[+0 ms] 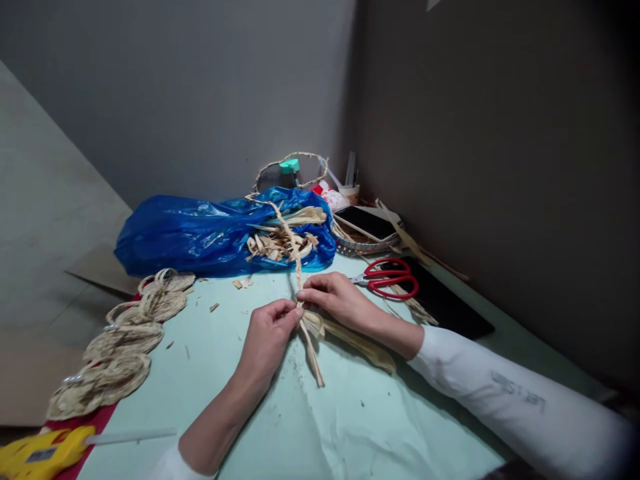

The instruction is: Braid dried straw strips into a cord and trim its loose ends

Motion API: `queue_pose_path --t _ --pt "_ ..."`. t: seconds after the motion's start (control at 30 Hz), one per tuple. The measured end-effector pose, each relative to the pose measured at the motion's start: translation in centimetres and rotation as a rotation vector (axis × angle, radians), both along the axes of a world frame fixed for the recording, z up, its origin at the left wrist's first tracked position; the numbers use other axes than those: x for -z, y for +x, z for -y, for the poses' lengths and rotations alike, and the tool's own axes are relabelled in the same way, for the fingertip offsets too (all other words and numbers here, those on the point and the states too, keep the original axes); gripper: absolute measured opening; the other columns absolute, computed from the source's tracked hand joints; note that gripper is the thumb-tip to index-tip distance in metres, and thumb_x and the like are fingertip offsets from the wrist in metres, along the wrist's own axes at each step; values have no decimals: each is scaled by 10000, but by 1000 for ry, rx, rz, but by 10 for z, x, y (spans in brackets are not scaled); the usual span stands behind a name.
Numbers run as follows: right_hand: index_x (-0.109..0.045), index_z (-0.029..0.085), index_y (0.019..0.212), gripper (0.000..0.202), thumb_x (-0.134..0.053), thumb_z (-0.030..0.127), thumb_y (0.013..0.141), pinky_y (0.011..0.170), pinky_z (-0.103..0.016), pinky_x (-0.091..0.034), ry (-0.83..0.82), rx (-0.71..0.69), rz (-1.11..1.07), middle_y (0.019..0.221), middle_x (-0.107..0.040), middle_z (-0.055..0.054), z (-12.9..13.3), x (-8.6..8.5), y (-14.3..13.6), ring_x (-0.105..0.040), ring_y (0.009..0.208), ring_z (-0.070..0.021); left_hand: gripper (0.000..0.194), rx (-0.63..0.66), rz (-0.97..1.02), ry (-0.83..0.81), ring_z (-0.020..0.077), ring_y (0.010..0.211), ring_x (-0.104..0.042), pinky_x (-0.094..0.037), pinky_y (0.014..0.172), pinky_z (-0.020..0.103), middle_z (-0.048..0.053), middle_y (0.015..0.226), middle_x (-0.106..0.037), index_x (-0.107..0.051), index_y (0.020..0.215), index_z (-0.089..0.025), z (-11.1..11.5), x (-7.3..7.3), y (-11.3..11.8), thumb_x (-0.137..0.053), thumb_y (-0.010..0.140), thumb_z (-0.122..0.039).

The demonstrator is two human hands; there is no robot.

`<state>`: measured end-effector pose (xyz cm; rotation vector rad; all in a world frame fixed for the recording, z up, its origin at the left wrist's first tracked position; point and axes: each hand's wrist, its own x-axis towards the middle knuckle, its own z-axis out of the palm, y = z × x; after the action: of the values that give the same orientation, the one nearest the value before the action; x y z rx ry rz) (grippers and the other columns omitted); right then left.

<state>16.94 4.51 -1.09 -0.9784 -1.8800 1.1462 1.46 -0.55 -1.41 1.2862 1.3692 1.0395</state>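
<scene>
Both hands [267,331] [341,301] pinch, close beside each other.

there are two bare hands, one left [267,333] and one right [345,301], and two white sleeves [495,380]. one thin braided cord of pale straw [292,237] is in view. at the left lie what look like four looped, pale braided straw coils [123,339], overlapping, so the number is uncertain. also: one shiny blue plastic bag [170,233], one pair of red-handled metal scissors [386,275], one yellow glue gun [50,450] with one translucent rod [127,437], one white-edged phone with a dark screen [367,223], one flat black slab [445,303], and one small pale cup [351,193]. the tan dry husk scraps [275,244] are too jumbled to count.
</scene>
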Motion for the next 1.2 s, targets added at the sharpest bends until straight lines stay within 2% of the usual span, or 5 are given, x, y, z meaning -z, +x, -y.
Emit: queue_pose_path --t 0.5,0.63,0.73,1.0,1.2 --pt "-659 155 824 375 -432 416 969 624 -213 -370 237 62 179 731 -657 -13 -7 -15 14 -570 659 -113 529 8 48 -112 62 474 -186 -100 462 225 -87 495 -290 -668 907 -96 -5 5 -5 -758 617 -529" --pt "-646 146 983 364 -384 398 988 737 -260 -405 434 578 568 993 -689 -116 -30 -46 62 -632 863 -188 524 2 27 -118 61 464 -203 -98 463 228 -78 484 -322 -682 904 -91 -5 8 -5 -764 619 -524" --pt "-600 102 1145 305 -435 279 959 758 -307 -426 325 873 925 1076 -666 -209 -44 -53 101 -649 957 -268 517 -1 38 -129 61 463 -212 -104 464 226 -72 488 -341 -688 875 -96 -5 6 -5 -781 595 -521" --pt "-692 77 1027 262 -479 133 884 777 -317 -453 194 864 970 953 -696 -232 -57 -29 128 -671 972 -291 471 -13 65 -134 62 457 -190 -95 462 222 -81 483 -299 -683 847 -115 0 2 -2 -771 608 -511" --pt "-679 97 1026 286 -435 170 896 731 -282 -438 243 876 782 1001 -690 -203 -53 -54 129 -657 950 -258 427 -4 84 -112 58 446 -197 -103 444 211 -85 479 -296 -671 849 -123 -1 3 -4 -754 642 -487"
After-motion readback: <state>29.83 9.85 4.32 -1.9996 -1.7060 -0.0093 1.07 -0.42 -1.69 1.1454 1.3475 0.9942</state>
